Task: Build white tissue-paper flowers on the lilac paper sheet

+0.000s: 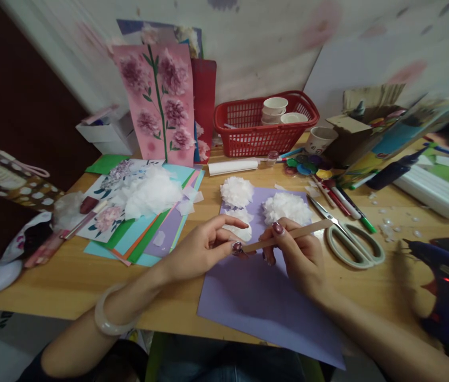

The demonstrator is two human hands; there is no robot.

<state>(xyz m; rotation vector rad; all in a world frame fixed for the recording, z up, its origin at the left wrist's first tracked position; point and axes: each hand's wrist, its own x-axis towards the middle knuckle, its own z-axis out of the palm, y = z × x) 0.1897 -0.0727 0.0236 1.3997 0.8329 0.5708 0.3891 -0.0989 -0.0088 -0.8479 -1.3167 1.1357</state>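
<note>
My right hand (301, 260) pinches a flat wooden craft stick (307, 229), which slants up to the right. At the stick's left end is my left hand (200, 246), its thumb and a finger closed on the tip while the index finger reaches out above. Under the hands lies a purple sheet of paper (256, 307). Two ruffled white paper flowers are at its far edge, one on the left (237, 192) and a larger one on the right (285, 208). A white paper piece (240, 225) lies between them, partly hidden by my left fingers.
Scissors (353, 241) and a blue glue gun (442, 276) with a red light are on the right. Coloured sheets (140, 239) bear a white tissue pile (148, 193) on the left. Behind stand a red basket (264, 140) with cups and a pink flower picture (129, 106).
</note>
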